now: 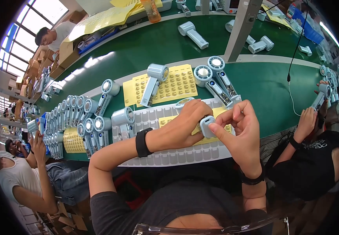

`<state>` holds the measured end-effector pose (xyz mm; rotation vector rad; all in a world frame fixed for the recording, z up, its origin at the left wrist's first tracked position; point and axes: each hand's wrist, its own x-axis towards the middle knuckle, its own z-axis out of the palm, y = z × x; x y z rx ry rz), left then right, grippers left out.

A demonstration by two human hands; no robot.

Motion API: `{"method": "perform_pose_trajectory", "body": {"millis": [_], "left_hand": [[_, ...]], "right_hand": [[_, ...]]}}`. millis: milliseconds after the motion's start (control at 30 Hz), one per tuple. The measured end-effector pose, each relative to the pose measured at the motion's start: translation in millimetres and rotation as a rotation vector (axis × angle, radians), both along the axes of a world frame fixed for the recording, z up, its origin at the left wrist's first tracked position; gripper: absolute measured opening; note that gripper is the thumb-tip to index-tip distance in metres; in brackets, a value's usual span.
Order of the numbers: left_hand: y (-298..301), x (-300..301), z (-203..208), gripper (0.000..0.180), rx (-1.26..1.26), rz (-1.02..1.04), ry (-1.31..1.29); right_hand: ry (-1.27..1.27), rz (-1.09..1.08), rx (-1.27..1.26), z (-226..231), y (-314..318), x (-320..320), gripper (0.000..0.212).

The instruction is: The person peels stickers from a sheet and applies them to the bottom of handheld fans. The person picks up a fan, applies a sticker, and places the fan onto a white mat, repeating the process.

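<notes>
The left hand (187,122) is closed around a pale blue handheld fan (207,127), above a white sheet with grey pieces (195,155). The right hand (244,135) has its thumb at the fan's end, fingers curled. Probably it is best to keep the fan steady and press evenly. The left hand hides the middle of the handle; whether the right fingers pinch something, I cannot tell.

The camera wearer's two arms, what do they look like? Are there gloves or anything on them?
No gloves: the left hand and right hand are bare. A flat black wristband circles the left wrist, and a second black band the right. The left arm's dark grey fabric sleeve stops above the elbow.
</notes>
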<state>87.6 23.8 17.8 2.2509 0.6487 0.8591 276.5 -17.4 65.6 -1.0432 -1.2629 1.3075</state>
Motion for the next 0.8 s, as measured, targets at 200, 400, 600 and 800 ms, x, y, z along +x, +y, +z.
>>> {"method": "perform_pose_trajectory", "body": {"millis": [200, 400, 600, 800], "left_hand": [[3, -2, 1, 0.049, 0.053, 0.008, 0.037], [36, -10, 21, 0.048, 0.261, -0.032, 0.085], [147, -19, 5, 0.039, 0.847, 0.193, 0.742], [248, -65, -52, 0.041, 0.967, 0.383, 1.128]], "right_hand": [[-0.143, -0.058, 0.072, 2, -3, -5, 0.043], [-0.818, -0.343, 0.447, -5, 21, 12, 0.031], [-0.427, -0.286, 0.028, -83, 15, 69, 0.015], [-0.916, -0.489, 0.406, -122, -19, 85, 0.01]]}}
